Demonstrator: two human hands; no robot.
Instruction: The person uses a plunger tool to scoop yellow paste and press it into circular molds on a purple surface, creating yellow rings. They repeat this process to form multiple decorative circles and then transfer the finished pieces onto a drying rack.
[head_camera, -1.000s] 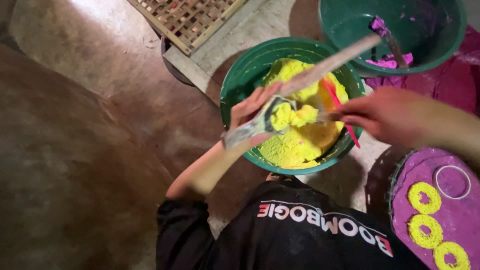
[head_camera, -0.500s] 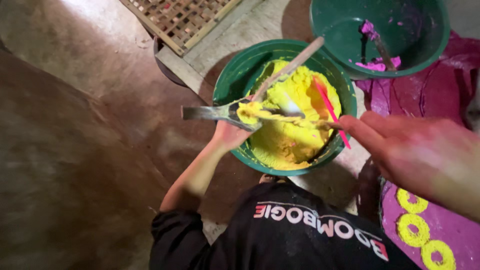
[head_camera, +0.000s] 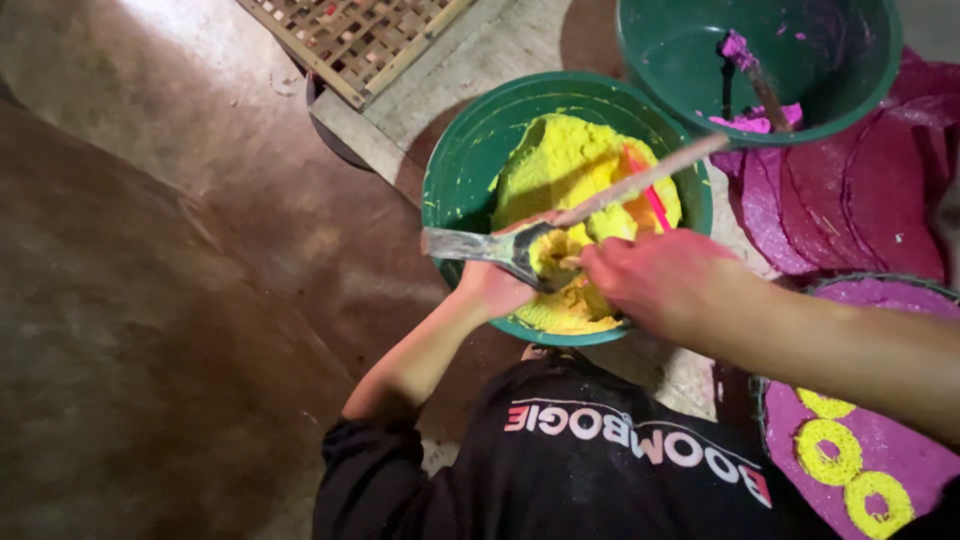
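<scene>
Near the centre of the frame, the left hand (head_camera: 497, 285) is closed around the handle end of a flat metal trowel (head_camera: 490, 247), whose grey blade juts toward the left while its loaded end carries a lump of yellow paste. The right hand (head_camera: 660, 280), coming in from the right edge, has its fingers curled together and pinched at the paste on the trowel; how tightly they grip it cannot be told. Both hands hover over the near rim of a round green plastic bowl (head_camera: 470, 150) in the upper middle, which holds a mound of bright yellow paste (head_camera: 565, 165). A long pale wooden stick (head_camera: 640, 182) and a thin pink tool (head_camera: 652, 203) lean in that paste. At the upper right stands a second green bowl (head_camera: 850, 60) with purple paste traces. At the lower right a purple disc (head_camera: 900, 440) bears yellow rings (head_camera: 828, 452). A woven bamboo mat (head_camera: 355, 35) lies at the top.
</scene>
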